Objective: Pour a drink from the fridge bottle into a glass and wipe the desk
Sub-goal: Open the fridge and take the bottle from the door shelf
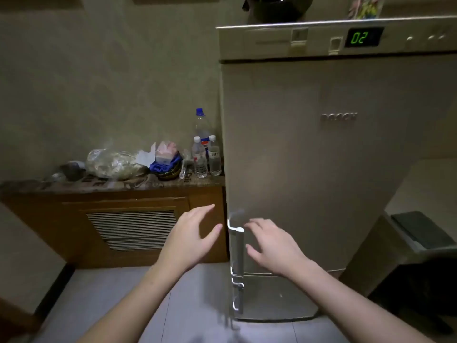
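Head view looks down on a dim room, and much of it is hard to read. At the upper edge of the frame a dark rounded object (pixel 277 7) on top of the fridge (pixel 321 169) is cut off, and so is a colourful item (pixel 364 7) at the upper right; neither can be identified. The fridge door is shut, so whatever bottle it holds is hidden. Its front is smooth, matte grey metal with a raised brand badge (pixel 338 118) blurred by the low light, and a green display (pixel 363 37) reads 02. A glossy vertical handle (pixel 237 246) runs down the door's left edge at lower centre.

The left hand (pixel 193 240) hovers with fingers spread in front of the wooden cabinet (pixel 123 219), empty and touching nothing. The right hand (pixel 274 243) is also spread wide and empty, its fingertips just beside the handle; whether they touch it cannot be told.

At centre left, the patterned stone tabletop (pixel 74 185) carries a tall clear plastic bottle with a blue cap (pixel 201 125), two small clear bottles (pixel 200 157), a crinkled plastic bag (pixel 113 163), a blue cloth (pixel 165 164) and a pink tissue pack (pixel 165 151). The cabinet has a slatted vent (pixel 131 229). A dark flat object (pixel 420 229) lies at right, unclear.
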